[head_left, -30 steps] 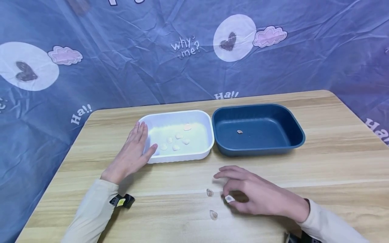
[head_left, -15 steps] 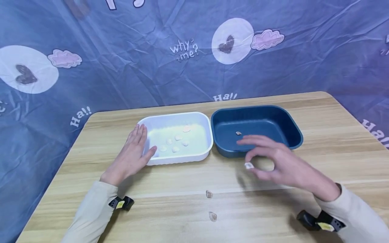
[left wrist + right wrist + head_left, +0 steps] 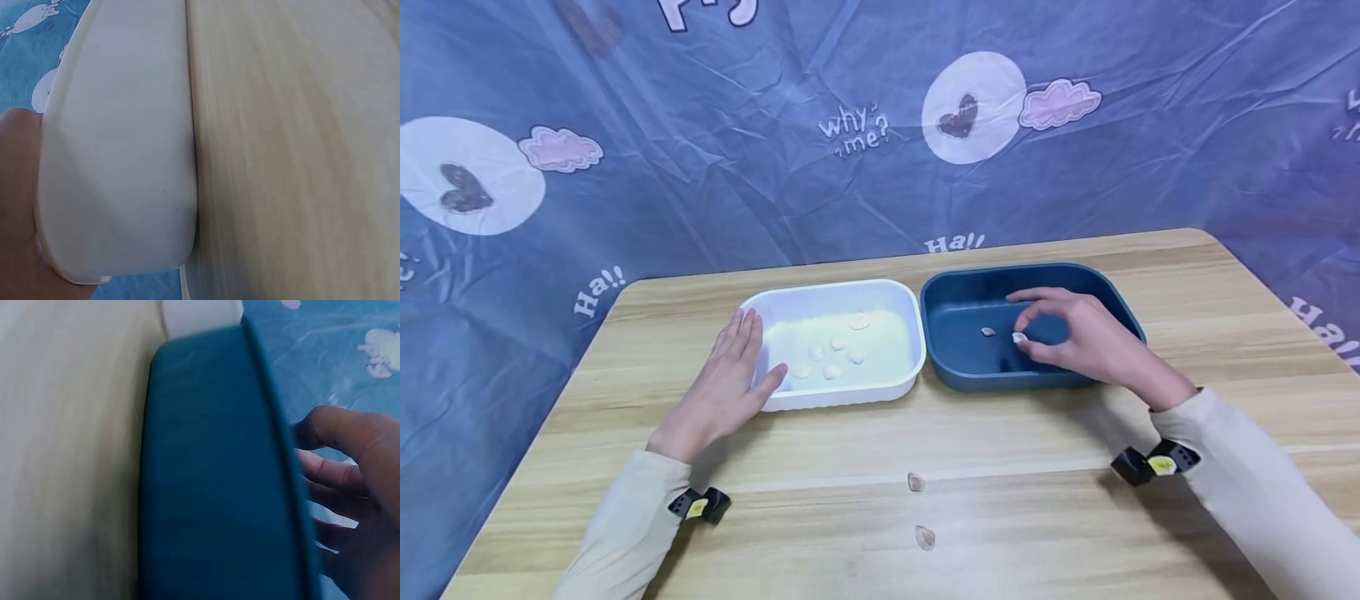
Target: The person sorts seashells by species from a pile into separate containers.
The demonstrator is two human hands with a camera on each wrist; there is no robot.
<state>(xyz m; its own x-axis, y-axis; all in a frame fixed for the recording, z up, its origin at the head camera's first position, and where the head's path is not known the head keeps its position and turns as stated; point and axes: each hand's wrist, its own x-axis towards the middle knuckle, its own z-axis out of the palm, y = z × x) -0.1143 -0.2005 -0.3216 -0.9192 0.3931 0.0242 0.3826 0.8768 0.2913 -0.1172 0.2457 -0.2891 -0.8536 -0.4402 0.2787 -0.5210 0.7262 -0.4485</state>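
Note:
In the head view my right hand [image 3: 1078,337] is over the blue container [image 3: 977,382] and pinches a small pale shell [image 3: 1019,337] between thumb and index finger. Another small shell [image 3: 988,332] lies on that container's floor, to the left of the pinched one. My left hand [image 3: 718,392] rests on the left end of the white container [image 3: 842,396], its fingers straight and the thumb at the front rim. Several pale shells [image 3: 832,372] lie inside it. In the right wrist view the blue wall hides the fingertips and the pinched shell.
Two brownish shells, a nearer one [image 3: 925,537] and a farther one [image 3: 916,482], lie on the wooden table [image 3: 820,483] before the containers. Both containers stand side by side near the back edge. A blue printed cloth [image 3: 737,167] hangs behind.
My right hand has picked the shell up from the table and carried it away from me, over the blue container. My left hand has stayed on the white container.

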